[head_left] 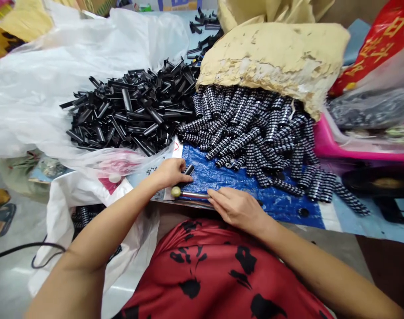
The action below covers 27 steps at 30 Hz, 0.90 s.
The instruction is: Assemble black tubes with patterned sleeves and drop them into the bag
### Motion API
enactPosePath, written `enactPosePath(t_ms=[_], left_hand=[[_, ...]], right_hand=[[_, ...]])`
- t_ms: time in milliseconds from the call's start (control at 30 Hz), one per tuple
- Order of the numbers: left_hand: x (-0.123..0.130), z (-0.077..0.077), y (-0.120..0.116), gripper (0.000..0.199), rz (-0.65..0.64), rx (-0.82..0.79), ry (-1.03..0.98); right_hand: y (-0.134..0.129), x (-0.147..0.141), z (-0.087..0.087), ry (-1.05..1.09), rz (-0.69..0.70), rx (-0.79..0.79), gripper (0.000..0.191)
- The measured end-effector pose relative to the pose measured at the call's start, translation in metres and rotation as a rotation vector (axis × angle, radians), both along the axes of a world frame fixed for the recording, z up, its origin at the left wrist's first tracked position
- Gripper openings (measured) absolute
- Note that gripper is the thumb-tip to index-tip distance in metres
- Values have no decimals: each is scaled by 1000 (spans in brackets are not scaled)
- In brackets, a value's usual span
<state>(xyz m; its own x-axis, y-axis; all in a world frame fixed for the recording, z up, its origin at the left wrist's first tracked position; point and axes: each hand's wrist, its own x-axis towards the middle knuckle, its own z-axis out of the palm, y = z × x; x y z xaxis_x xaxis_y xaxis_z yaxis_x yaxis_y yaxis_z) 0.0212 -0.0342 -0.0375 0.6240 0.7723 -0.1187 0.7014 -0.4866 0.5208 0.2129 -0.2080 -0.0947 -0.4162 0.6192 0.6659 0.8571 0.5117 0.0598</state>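
Observation:
My left hand [171,172] pinches a short, shiny black piece [189,169] just above the blue sheet [202,161]. Its shape matches the many black plastic pieces [122,110] heaped behind it. Along the table's front edge lies a shiny rod with a round yellowish head [175,192], the head toward my left hand. The fingers of my right hand [237,204] are pressed together over the rod's other part, partly hiding it. Behind my right hand spreads a pile of black tubes with white chequered marks [241,119].
A torn yellowish paper sack [268,53] lies over the back of the patterned tubes. To the right stands a pink bin [341,146] with bags in it. Clear plastic sheeting [88,57] covers the left. A white sack [60,199] holding patterned pieces hangs below.

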Motion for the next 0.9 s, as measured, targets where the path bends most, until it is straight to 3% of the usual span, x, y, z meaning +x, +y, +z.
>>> enactPosePath(t_ms=[67, 133, 200, 267, 333, 400, 467, 533, 600, 633, 700, 767, 900], left_hand=[[-3, 6, -7, 33, -7, 122, 35], [-28, 20, -17, 26, -24, 205, 64], [-76, 40, -28, 24, -75, 193, 125], [-136, 60, -40, 22, -148, 18, 286], [-185, 76, -49, 32, -26, -98, 404], [-202, 83, -55, 45, 43, -75, 358], [-184, 81, -51, 46, 66, 106, 203], [-142, 76, -32, 39, 130, 419, 72], [-94, 73, -3, 30, 254, 740, 99], [-72, 73, 13, 27, 297, 827, 167], [-41, 73, 43, 22, 312, 872, 326], [-27, 73, 65, 21, 280, 867, 428], [-29, 74, 74, 18, 304, 933, 435]], right_hand=[[0, 3, -3, 45, 43, 9, 17], [-2, 11, -4, 134, 89, 38, 20], [-3, 24, -7, 184, 56, 59, 22], [-3, 35, -13, 167, -43, 69, 20], [0, 41, -20, 124, -132, 58, 15], [6, 39, -25, 102, -163, 43, 13], [12, 32, -25, 99, -155, 26, 14], [15, 27, -20, 93, -138, 15, 17], [16, 27, -11, 78, -109, 18, 18], [16, 29, -5, 65, -97, 28, 18], [17, 39, 9, 28, -107, 66, 17], [22, 53, 26, -20, -190, 125, 15], [48, 78, 59, -224, -419, 197, 19]])
